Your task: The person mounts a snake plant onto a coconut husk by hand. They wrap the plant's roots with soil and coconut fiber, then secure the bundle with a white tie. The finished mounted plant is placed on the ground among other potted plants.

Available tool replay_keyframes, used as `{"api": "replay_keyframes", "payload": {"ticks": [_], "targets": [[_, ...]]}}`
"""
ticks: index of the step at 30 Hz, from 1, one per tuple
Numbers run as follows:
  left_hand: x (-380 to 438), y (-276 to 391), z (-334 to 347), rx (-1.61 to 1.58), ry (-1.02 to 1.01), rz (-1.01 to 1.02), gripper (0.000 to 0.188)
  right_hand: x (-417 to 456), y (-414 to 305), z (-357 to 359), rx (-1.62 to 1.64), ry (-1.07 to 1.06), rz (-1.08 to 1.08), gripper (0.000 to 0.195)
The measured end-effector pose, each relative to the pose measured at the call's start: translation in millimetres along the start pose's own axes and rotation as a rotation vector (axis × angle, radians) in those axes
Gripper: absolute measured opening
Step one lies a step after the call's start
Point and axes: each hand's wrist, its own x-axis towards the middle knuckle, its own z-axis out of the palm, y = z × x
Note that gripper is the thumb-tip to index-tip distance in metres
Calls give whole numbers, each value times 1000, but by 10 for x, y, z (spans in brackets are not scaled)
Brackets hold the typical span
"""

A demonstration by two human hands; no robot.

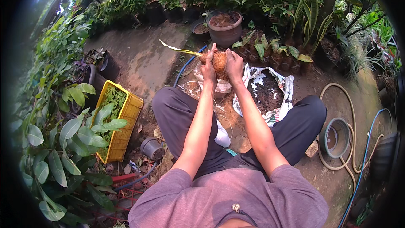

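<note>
Between both hands I hold a ball of brown coconut fibre (220,63), level with my knees and in front of me. My left hand (209,65) grips its left side, and my right hand (234,66) presses on its right side. Out of the ball's left end sticks a long yellow-green leaf (179,50), pointing left. Below the hands sits a pale plastic bag (223,87), its contents mostly hidden by my arms. An open white sack of dark soil (267,91) lies just right of my right forearm.
A large clay-coloured pot (225,31) stands beyond my hands. Right of it are several small plants with fibre-wrapped roots (272,52). To the left is a yellow crate (131,110) of small greenery. A coiled hose (353,139) surrounds a round pot (336,137) at the right.
</note>
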Motion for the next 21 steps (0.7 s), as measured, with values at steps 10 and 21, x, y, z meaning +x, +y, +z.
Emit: {"api": "replay_keyframes", "payload": {"ticks": [10,21], "targets": [[1,184,-245,-444,340,-302,26,-206,20,109,11,-163,-309,64],[-132,-43,-570,25,317,63,35,-350,88,512,-209,12,-343,43]]}}
